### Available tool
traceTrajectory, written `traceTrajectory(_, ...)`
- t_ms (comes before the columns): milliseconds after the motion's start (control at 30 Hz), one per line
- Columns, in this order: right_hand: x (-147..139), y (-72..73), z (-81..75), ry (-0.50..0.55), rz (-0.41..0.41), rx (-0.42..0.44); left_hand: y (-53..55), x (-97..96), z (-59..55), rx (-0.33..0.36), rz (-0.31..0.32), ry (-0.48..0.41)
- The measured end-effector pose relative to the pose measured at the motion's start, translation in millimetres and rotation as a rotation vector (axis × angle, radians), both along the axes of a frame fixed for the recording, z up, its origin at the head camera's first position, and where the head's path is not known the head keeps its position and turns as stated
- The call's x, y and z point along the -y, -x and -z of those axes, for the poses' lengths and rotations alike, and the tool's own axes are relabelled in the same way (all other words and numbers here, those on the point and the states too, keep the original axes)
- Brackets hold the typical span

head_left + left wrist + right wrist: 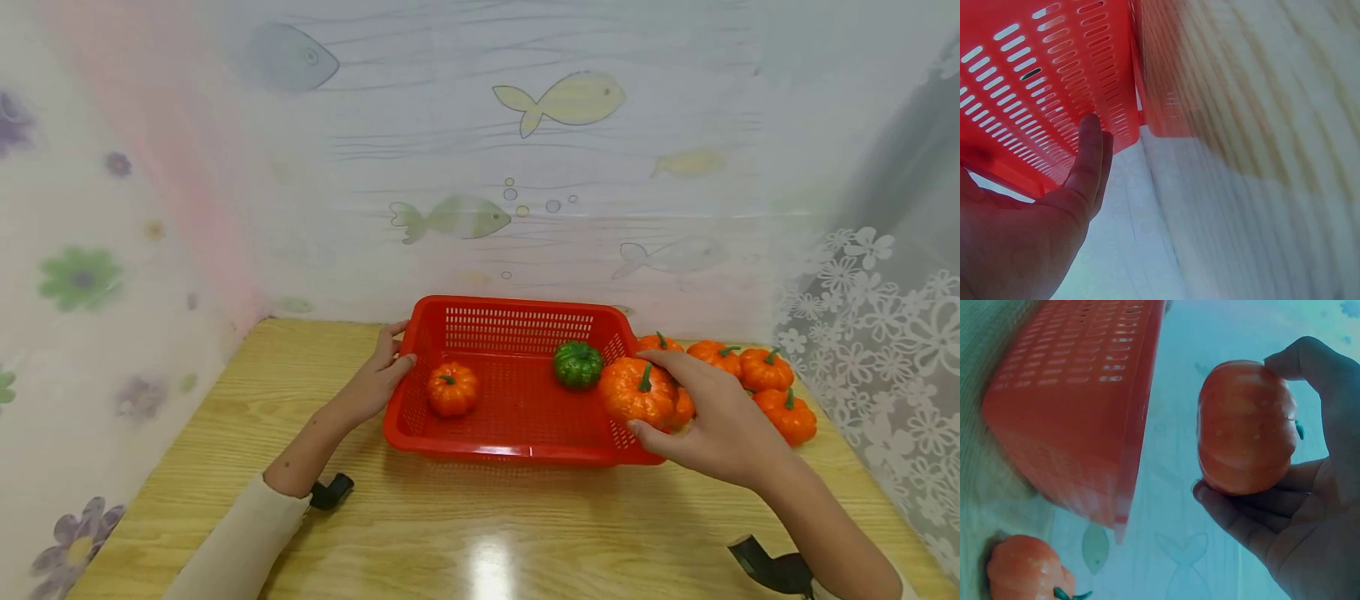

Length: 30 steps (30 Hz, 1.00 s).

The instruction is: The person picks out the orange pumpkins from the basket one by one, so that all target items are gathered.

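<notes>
My right hand point(712, 417) grips a small orange pumpkin point(636, 392) between thumb and fingers, over the right rim of a red plastic basket point(517, 454). In the right wrist view the held pumpkin point(1247, 428) is up beside the basket's wall point(1072, 437), its green stem toward the palm. At the basket's left end my left hand point(378, 379) has its thumb on the rim and its fingers along the outer side; the left wrist view shows those fingers point(1088, 156) straight against the slotted wall. Inside the basket lie an orange pumpkin point(453, 389) and a green pumpkin point(577, 364).
Several more orange pumpkins point(767, 369) sit on the wooden table point(405, 533) to the right of the basket. A wall covering with fish drawings point(577, 100) rises behind the table. A dark strap piece point(332, 492) shows at each wrist.
</notes>
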State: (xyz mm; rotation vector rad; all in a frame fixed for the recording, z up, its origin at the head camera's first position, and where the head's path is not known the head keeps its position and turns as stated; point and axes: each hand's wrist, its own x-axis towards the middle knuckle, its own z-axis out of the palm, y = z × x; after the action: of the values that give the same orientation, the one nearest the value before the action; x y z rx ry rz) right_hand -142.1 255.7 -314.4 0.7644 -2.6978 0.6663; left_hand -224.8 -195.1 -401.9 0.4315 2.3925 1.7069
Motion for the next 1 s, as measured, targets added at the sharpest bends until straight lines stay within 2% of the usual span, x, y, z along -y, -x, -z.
traceTrajectory(200,-15,-13.9,7.1,-0.01,0.058,-0.051,1.6,0.2,1.5,-0.002,-0.002,-0.007)
traceTrajectory(433,-31,-23.3,14.9,-0.012,0.084,-0.059,2.2,0.6,3.4,-0.012,0.003,-0.02)
traceTrajectory(700,-48,-24.5,22.3,-0.001,0.104,0.007,1.6,0.0,2.0,-0.003,-0.002,-0.012)
traceTrajectory(867,-60,-23.2,26.5,0.028,0.065,0.017,0.4,-0.2,1.6,-0.004,0.001,-0.014)
traceTrajectory(1000,-71,-21.1,26.9,0.002,0.052,0.019,0.6,0.0,1.1,0.0,0.006,-0.018)
